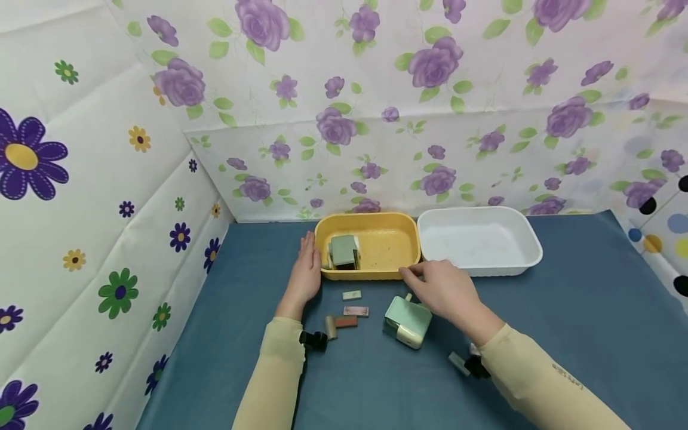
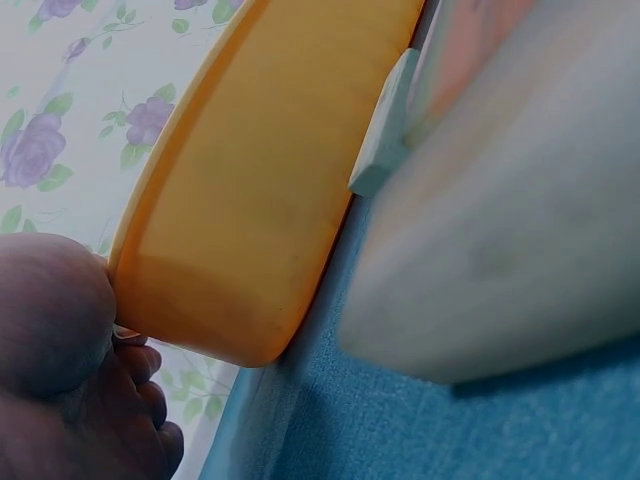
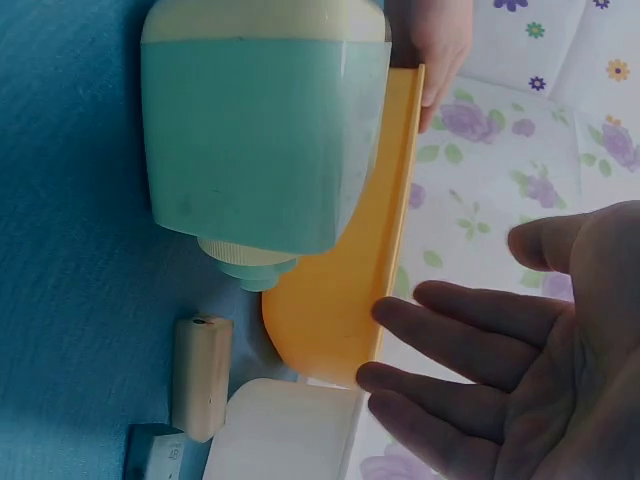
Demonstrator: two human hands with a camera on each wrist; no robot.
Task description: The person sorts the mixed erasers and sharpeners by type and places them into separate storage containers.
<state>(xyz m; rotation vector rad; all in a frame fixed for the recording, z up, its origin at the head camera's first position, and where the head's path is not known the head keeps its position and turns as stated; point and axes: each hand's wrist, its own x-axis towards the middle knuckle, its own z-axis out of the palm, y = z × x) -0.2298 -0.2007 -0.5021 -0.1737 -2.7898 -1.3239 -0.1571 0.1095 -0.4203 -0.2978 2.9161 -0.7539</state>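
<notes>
My left hand (image 1: 306,269) lies along the left side of the yellow tray (image 1: 384,220), fingers straight; in the left wrist view its thumb (image 2: 55,310) is at the rim. My right hand (image 1: 443,286) is at the tray's front right corner. Seen from the right wrist, its fingers are extended, fingertips at the rim, thumb apart. Inside the tray at left sits a green boxy object (image 1: 343,249) with a dark part. Below the right hand stands a mint-green and cream boxy device (image 1: 409,319) with a small knob, perhaps a pencil sharpener.
A white tray (image 1: 478,239) adjoins the yellow one on the right. In front lie small blocks: pale green (image 1: 352,295), pink (image 1: 356,310), reddish-brown (image 1: 346,322) and tan (image 1: 330,327). A grey-green block (image 1: 458,363) lies by the right wrist. A flowered sheet (image 1: 333,161) rises behind.
</notes>
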